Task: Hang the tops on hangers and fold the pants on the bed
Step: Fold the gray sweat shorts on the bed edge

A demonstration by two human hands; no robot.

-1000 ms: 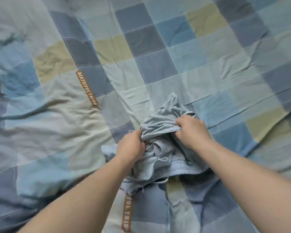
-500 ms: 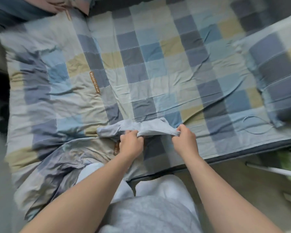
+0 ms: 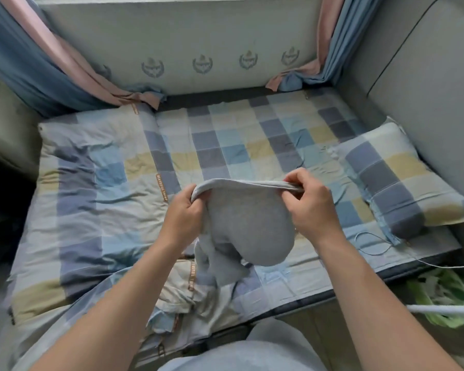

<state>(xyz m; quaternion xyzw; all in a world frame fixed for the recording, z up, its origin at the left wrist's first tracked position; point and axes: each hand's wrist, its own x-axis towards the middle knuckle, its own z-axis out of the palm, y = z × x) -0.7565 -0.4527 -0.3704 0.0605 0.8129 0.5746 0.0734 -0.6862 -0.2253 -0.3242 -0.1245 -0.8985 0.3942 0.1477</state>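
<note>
Grey pants (image 3: 248, 226) held up over the near half of the bed (image 3: 225, 145). The waistband is at the top and stretched level, running left to right. The rest of the garment hangs down from it towards the person, so its long axis runs from the raised waistband down to the bunched legs. The legs rest on the crumpled quilt (image 3: 86, 188) at the bed's near edge.

Left hand (image 3: 184, 212): fingers curled round the left end of the waistband, gripping it. Right hand (image 3: 312, 207): thumb and fingers pinch the right end of the waistband.

The bed carries a checked sheet in blue, grey and yellow. The quilt, in the same pattern, covers its left side. A matching pillow (image 3: 391, 178) lies at the right end, well apart from the pants. A thin white cord (image 3: 373, 242) lies on the sheet near the pillow.

Blue and pink curtains (image 3: 38, 57) hang at both far corners, against the pale wall (image 3: 198, 36). On the floor at the right is something green and white (image 3: 439, 287), too blurred to identify; whether it holds anything cannot be told.
</note>
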